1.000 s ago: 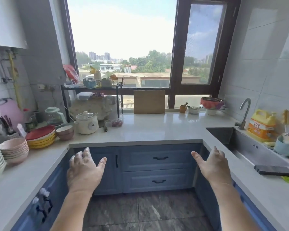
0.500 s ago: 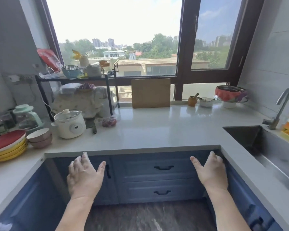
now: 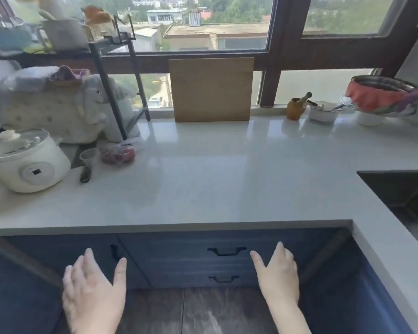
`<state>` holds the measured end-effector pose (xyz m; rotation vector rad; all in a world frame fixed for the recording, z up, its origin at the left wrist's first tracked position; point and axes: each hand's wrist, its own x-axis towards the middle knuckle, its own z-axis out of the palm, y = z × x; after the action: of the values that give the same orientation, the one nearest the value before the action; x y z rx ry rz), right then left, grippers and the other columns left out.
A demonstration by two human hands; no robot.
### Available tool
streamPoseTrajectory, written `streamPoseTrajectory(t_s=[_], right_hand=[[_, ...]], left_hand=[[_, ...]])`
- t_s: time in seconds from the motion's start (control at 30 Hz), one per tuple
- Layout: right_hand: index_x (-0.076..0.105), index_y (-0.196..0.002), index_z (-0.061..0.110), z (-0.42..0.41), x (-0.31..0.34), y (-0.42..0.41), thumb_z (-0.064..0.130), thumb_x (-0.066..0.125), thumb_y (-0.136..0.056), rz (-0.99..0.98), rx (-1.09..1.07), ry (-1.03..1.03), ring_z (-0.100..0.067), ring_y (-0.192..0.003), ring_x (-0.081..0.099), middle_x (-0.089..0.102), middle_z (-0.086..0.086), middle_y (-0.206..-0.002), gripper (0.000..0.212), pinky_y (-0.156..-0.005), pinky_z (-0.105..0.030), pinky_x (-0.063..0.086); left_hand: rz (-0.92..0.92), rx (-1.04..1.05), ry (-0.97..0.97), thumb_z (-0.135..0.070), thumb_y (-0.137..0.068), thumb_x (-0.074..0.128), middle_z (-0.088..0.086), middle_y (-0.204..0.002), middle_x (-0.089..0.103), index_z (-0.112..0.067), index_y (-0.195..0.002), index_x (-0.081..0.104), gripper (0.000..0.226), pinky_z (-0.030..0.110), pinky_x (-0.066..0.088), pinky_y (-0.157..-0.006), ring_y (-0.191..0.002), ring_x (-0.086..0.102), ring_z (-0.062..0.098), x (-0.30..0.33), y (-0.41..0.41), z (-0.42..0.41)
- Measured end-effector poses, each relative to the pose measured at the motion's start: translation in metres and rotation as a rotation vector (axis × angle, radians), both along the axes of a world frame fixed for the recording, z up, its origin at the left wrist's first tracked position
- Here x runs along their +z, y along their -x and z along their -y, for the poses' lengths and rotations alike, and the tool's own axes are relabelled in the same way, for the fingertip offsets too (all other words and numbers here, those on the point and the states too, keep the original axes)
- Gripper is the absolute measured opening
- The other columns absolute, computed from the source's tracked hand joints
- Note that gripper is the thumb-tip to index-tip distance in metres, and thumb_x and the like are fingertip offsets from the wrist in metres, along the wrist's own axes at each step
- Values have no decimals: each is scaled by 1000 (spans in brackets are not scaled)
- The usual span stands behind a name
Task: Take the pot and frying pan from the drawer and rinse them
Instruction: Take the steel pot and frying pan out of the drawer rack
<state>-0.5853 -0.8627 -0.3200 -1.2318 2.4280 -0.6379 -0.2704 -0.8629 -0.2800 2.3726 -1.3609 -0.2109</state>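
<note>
Both hands empty, fingers straight and spread, held in front of the blue cabinets. Upper drawer (image 3: 227, 255) closed, its black handle between left hand (image 3: 95, 289) and right hand (image 3: 279, 276), nearer the right. Lower drawer (image 3: 223, 279) closed, just below it. Pot and frying pan not visible. Sink (image 3: 401, 189) beyond the right hand, cut off by frame edge, contents unclear. White cooker (image 3: 27, 160) beyond the left hand, lid on.
</note>
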Motion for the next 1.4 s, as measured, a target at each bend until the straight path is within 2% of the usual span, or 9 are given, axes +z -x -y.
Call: streamPoseTrajectory(t_s=[0.43, 0.77, 0.87, 0.93, 1.03, 1.1, 1.2, 1.3, 1.4], right_hand=[[26, -152, 8, 95, -177, -52, 58, 44, -95, -85, 208, -244, -27, -137, 36, 37, -11, -150, 78, -107, -35, 37], [35, -147, 19, 117, -231, -64, 58, 26, -99, -221, 336, -335, -17, -147, 18, 33, 4, -152, 63, -115, -41, 23], [53, -135, 16, 111, -233, -62, 57, 32, -98, -235, 338, -303, -21, -139, 37, 50, 0, -139, 59, -103, -45, 38], [71, -102, 9, 102, -233, -63, 56, 39, -88, -207, 359, -281, -28, -112, 63, 67, -7, -107, 59, -77, -47, 52], [75, -87, 9, 79, -247, -59, 58, 46, -75, -211, 371, -310, -29, -93, 71, 70, -8, -92, 58, -59, -45, 55], [74, -105, 13, 68, -231, -56, 63, 62, -73, -238, 447, -407, -24, -107, 67, 69, -5, -111, 60, -71, -48, 56], [39, -147, 25, 55, -210, -46, 63, 49, -88, -165, 528, -445, -16, -144, 30, 37, 2, -152, 71, -110, -48, 33], [26, -149, 36, 38, -186, -50, 63, 48, -88, -77, 538, -469, -15, -147, 19, 28, 6, -155, 70, -116, -42, 24], [38, -137, 42, 3, -151, -55, 67, 53, -81, 55, 427, -413, -13, -132, 44, 43, 10, -142, 63, -104, -33, 41]], left_hand=[[95, -145, -105, -72, -74, 24, 20, -141, 50, 0, -142, 43, 101, 60, 35, -103, -138, 34, 40, -152, 9, 69], [97, -197, -163, -82, -76, 21, 20, -136, 54, -2, -139, 45, 106, 62, 39, -99, -135, 38, 40, -194, -5, 68], [84, -246, -162, -86, -77, 7, 20, -137, 53, -1, -140, 44, 112, 60, 39, -99, -136, 38, 40, -187, 1, 69], [83, -273, -145, -86, -78, 6, 20, -139, 51, 0, -141, 43, 112, 60, 39, -100, -136, 37, 40, -182, 8, 69], [99, -290, -86, -82, -82, 10, 21, -146, 43, -1, -144, 39, 107, 59, 37, -103, -138, 33, 40, -175, 17, 69], [117, -290, -49, -77, -82, 19, 18, -151, 36, -3, -147, 34, 99, 58, 35, -106, -142, 28, 36, -168, 19, 67], [126, -306, -37, -70, -82, 24, 16, -155, 31, -5, -149, 32, 93, 55, 31, -111, -145, 23, 32, -159, 20, 63], [132, -320, -49, -68, -86, 23, 13, -157, 28, -7, -151, 30, 90, 52, 30, -113, -146, 21, 29, -154, 19, 62], [99, -337, -128, -69, -91, 17, 6, -163, 10, -13, -156, 13, 85, 45, 18, -120, -150, 6, 23, -151, 19, 59]])
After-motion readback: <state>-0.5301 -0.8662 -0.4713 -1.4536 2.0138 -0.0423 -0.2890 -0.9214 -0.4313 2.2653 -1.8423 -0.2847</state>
